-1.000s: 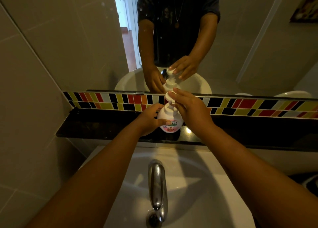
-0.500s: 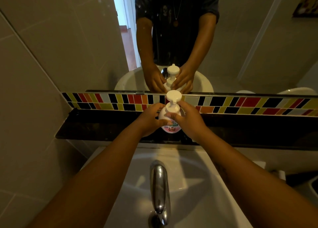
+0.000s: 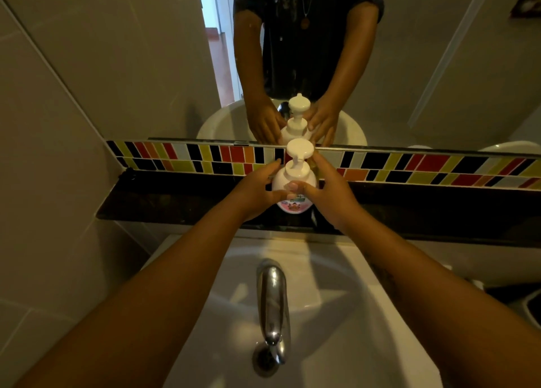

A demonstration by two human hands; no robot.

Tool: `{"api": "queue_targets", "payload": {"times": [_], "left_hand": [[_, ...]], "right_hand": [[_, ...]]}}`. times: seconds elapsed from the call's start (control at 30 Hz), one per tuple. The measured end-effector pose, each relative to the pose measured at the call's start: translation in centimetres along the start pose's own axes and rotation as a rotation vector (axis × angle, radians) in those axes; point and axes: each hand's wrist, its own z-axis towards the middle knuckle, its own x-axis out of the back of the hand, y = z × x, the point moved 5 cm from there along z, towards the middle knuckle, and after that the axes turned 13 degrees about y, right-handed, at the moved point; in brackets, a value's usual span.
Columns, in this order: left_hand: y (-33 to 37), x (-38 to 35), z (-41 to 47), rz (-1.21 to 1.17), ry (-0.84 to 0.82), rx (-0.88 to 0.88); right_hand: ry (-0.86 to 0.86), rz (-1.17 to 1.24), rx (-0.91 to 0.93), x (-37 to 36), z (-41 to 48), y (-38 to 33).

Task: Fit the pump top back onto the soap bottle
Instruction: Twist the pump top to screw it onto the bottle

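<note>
Your pump top [image 3: 299,150] looks seated on the soap bottle [image 3: 293,187], which stands upright on the dark shelf [image 3: 175,203] right against the mirror [image 3: 409,65]. Your left hand [image 3: 257,190] cups the bottle's side with its thumb across the front, and your right hand [image 3: 328,193] wraps the other side — so both are closed loosely around the body, not on the collar. Biggest risk, I'd say: if the collar isn't threaded fully, the top could sit crooked or leak. A hard squeeze might also tip the bottle off that narrow shelf into the sink [image 3: 336,314]. The tap [image 3: 272,302] sits directly below — watch your forearms there.
</note>
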Motion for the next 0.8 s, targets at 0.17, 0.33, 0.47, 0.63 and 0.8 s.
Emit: {"api": "queue_targets", "payload": {"times": [0.17, 0.33, 0.47, 0.63, 0.8], "left_hand": [[-1.5, 1.1, -0.7, -0.013, 0.068, 0.019], [-2.4, 1.7, -1.1, -0.041, 0.170, -0.033], [-3.0, 2.7, -0.3, -0.065, 0.203, -0.013], [-3.0, 3.4, 0.4, -0.024, 0.212, -0.055], [-2.9, 3.4, 0.5, -0.040, 0.203, -0.054]], "right_hand": [[-0.038, -0.077, 0.037, 1.3, -0.9, 1.3], [-0.001, -0.038, 0.015, 0.8, -1.3, 2.0], [0.029, -0.027, -0.010, -0.4, -0.8, 1.9], [0.057, -0.035, -0.016, -1.5, 0.0, 2.1], [0.057, -0.055, -0.017, -1.9, 0.5, 2.6]]}}
